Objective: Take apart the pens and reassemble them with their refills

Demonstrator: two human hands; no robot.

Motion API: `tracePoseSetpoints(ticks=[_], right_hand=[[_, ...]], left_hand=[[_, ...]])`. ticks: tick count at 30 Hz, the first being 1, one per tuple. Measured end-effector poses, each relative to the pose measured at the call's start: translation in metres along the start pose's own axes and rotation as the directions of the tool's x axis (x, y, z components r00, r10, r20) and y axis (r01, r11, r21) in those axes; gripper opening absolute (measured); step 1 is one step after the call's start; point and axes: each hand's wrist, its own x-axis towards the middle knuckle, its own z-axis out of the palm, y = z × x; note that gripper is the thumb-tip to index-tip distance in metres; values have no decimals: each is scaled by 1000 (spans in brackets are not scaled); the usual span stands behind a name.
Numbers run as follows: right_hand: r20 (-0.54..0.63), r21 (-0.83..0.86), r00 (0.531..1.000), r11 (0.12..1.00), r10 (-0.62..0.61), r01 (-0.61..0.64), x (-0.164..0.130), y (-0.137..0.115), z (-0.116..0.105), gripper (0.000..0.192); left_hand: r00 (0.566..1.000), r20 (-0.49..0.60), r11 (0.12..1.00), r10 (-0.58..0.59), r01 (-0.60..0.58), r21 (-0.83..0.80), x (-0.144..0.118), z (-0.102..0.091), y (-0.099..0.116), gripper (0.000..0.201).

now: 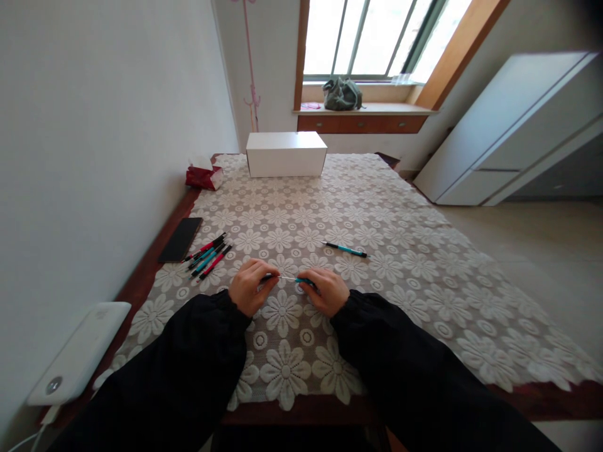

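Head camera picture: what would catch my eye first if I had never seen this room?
Probably the two hands in black sleeves at the near middle: the left hand and right hand hold a teal pen between them, pulled apart so its thin inner rod shows. They rest on a table under a white lace cloth with big flowers. A bundle of red and teal pens lies to the left, and a white box stands at the far end.
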Motion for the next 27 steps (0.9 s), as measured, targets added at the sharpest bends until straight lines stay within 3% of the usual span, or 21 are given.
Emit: tracePoseSetpoints(ticks=[12, 27], right_hand=[[9, 55, 994, 993, -109, 108, -2, 1, 5, 18], [22, 88, 988, 985, -154, 152, -1, 1, 3, 20]], left_hand=[[997, 7, 996, 82, -82, -26, -3, 1, 1, 6], [1000, 16, 992, 24, -22, -128, -4, 2, 9, 4]])
